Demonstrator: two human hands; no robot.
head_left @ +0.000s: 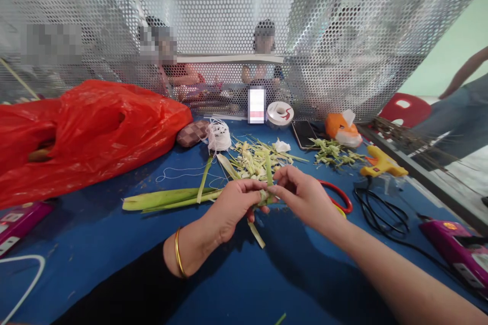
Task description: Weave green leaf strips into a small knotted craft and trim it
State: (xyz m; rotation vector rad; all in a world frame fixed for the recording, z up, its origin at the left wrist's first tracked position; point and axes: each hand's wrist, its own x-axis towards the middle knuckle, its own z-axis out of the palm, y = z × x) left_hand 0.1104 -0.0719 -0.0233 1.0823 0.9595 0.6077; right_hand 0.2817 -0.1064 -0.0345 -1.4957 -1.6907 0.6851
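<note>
Close together over the blue table, both my hands pinch strips of pale green leaf. My left hand (236, 205) is closed on a small folded leaf piece (263, 196), whose loose end hangs below the fingers. With thumb and fingertips, my right hand (299, 195) grips the upright leaf strip (269, 167) at its base, where it meets the folded part. Long green leaves (163, 199) lie to the left of my left hand. Beyond my fingers is a heap of cut leaf scraps (249, 157). Red-handled scissors (343, 195) lie partly hidden behind my right hand.
A red plastic bag (91, 137) fills the left side. Behind the scraps are white string (218, 135), a ribbon roll (280, 113) and a phone (304, 134). At right are a yellow glue gun (383, 161), its black cable and a purple power strip (455, 249). A perforated metal screen stands behind.
</note>
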